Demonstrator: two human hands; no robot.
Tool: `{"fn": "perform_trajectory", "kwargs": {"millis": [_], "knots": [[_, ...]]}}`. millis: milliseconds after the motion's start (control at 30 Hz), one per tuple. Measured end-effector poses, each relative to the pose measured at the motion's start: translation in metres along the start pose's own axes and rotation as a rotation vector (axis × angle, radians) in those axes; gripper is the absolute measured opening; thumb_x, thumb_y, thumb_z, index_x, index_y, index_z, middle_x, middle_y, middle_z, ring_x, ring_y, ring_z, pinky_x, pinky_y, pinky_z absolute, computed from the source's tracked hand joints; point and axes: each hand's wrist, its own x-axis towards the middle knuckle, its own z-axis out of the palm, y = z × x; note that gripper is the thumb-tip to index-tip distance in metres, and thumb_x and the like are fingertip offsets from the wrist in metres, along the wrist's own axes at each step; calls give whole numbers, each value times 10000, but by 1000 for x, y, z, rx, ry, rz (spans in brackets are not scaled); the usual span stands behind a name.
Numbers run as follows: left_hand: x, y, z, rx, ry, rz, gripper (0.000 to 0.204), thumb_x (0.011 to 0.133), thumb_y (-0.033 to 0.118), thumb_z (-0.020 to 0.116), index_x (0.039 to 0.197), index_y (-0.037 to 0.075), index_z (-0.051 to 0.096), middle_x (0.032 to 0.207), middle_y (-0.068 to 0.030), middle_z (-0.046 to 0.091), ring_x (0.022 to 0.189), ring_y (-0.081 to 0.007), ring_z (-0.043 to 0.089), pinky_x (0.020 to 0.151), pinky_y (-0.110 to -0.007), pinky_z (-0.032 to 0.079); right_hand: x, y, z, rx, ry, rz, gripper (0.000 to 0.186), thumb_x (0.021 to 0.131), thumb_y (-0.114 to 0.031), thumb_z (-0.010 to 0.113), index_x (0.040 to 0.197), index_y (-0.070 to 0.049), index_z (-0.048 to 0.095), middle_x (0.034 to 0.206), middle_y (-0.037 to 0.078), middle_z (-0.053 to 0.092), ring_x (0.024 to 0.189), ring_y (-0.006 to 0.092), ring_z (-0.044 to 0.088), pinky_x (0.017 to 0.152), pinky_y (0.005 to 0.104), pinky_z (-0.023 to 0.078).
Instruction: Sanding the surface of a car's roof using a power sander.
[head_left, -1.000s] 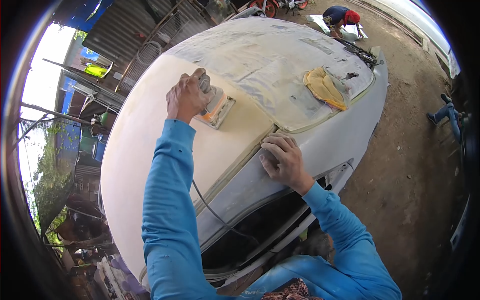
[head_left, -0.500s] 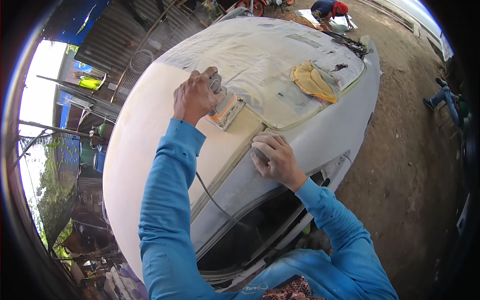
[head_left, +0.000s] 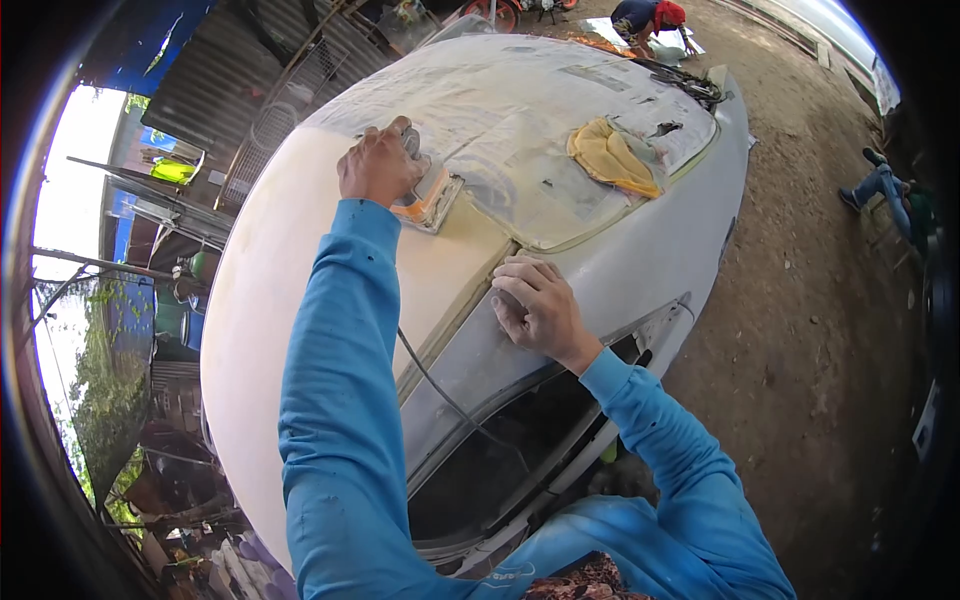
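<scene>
Outdoor dirt yard, primed white car body (head_left: 300, 300) under corrugated sheds. Left hand (head_left: 378, 165) fingers wrapped over an orange-based electric sander (head_left: 430, 197), pressed flat on the roof near the windshield edge, cord (head_left: 440, 385) trailing down. Right hand (head_left: 538, 305) fingers loosely spread, palm flat on pillar. Yellow cloth (head_left: 612, 158) on masked windshield.

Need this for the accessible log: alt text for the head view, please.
The left hand presses a small orange-and-grey power sander on the pale car roof, while the right hand lies flat by the windscreen edge. A yellow cloth lies on the masked windscreen.
</scene>
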Motion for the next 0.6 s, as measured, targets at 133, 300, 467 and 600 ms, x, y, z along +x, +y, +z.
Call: {"fn": "perform_trajectory", "kwargs": {"millis": [133,300,467,600], "knots": [[-7,8,1,5,-4,33,620,799,394,758,1375,216,614,1233,-162,668,1133,-349,678,971,-463,539,0,0,-1,3,11,5,217,792,-56,728,999,-40,666,1070,113,681,1071,312,650,991,442,492],[-16,14,4,-68,13,120,625,790,378,779,1367,202,616,1222,-145,692,1112,-348,685,963,-458,542,-1,1,0,2,13,-5,215,793,-55,727,998,-39,665,1061,115,685,1069,308,653,984,436,496],[-22,21,-5,-23,10,80,626,788,405,777,1359,200,620,1196,-146,684,1094,-348,687,943,-456,543,-2,2,0,8,15,-2,220,790,-54,725,1001,-35,667,1062,119,685,1070,314,649,979,434,498],[-55,29,1,-38,45,218,616,795,416,770,1354,203,625,1141,-149,678,1045,-351,694,908,-458,549,-2,0,-1,-4,-6,19,201,793,-54,719,987,-34,670,1063,124,684,1078,324,645,984,438,495]]}}
